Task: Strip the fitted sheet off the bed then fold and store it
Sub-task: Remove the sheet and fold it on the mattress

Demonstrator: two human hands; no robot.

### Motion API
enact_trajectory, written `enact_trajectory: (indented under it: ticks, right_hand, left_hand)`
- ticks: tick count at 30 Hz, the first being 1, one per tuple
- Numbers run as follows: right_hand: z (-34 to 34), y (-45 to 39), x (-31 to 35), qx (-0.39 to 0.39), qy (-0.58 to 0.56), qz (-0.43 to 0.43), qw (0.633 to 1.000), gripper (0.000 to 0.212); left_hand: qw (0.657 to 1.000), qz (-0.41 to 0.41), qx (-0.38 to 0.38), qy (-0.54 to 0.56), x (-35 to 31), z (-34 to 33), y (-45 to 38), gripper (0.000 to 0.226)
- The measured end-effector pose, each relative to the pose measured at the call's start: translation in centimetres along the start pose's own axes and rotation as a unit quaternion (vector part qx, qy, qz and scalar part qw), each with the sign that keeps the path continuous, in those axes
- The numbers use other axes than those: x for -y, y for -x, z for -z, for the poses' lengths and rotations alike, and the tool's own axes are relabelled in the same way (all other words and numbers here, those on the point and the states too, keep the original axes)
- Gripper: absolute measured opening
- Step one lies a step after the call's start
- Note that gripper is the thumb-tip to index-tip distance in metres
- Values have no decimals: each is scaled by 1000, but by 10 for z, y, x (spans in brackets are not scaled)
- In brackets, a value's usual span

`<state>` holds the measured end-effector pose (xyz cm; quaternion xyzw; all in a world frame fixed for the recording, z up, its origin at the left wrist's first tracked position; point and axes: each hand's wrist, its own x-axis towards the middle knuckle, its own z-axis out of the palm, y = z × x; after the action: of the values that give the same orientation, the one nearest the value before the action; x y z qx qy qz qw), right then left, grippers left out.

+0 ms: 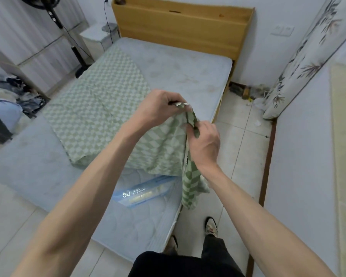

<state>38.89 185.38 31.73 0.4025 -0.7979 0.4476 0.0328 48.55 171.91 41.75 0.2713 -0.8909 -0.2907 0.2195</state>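
Green-and-white checked fitted sheet pinched at one gathered corner by left hand and right hand, both clenched on cloth. Bulk spread far-left across pale quilted mattress; long axis near-left to far; right hand nearer.

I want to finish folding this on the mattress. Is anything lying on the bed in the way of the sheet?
Mostly no. Both the left hand and right hand already grip the checkered sheet. Only a clear plastic bag lies on the mattress, near its foot, partly under the sheet's hanging edge.
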Motion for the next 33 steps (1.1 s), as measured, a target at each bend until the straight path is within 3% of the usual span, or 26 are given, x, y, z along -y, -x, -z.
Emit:
enact_trajectory:
  ticks: [4, 10, 15, 19, 24, 30, 33]
  right_hand:
    - [2, -24, -34, 35, -16, 43, 998, 24]
    - [-13, -46, -66, 192, 41, 76, 978, 27]
    - [-19, -54, -81, 209, 34, 96, 973, 26]
    - [-30, -68, -85, 224, 13, 100, 969, 25]
    - [-50, -89, -80, 204, 23, 121, 971, 32]
    - [-90, -118, -67, 288, 76, 125, 947, 38]
    - [-113, -123, -61, 327, 112, 129, 929, 30]
  left_hand:
    - [997, 62, 35, -33, 1, -6, -22, 26]
    - [984, 165, 53, -33, 0, -16, -39, 39]
    - [977, 185, 48, -90, 9, -5, -36, 30]
    - [977, 192, -47, -77, 17, -9, -38, 36]
    - [965, 180, -190, 19, 20, -7, -55, 37]
    - [942, 160, -256, 144, 29, 28, -87, 49]
    - [927, 147, -276, 206, 44, 51, -97, 53]
